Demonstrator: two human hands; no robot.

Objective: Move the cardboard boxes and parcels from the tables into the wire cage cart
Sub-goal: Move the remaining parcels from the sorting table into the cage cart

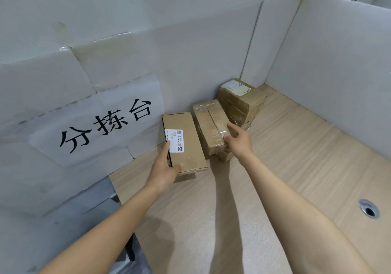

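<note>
Risk, as judged: each box is taken by its near end alone, with one hand. On lifting, the far end may sag and twist the box out of the grip. The glossy tape under the right hand [239, 142] may let it slip. The taped box [211, 125] appears to rest on a smaller box [226, 157] just below that hand; drawing it away could drag or tip the lower one. A rear box [241, 100] stands just beyond the right hand and could be knocked.

Left hand [167, 165]: closed on the near left corner of the flat box [188, 144], thumb on its top face, one finger stretched along its left edge beside the white label.

Right hand: closed on the near end of the taped box, digits spread over its top and right side.

All boxes lie on the table [296, 168], ahead of both hands. The wire cage cart is not in view.
</note>
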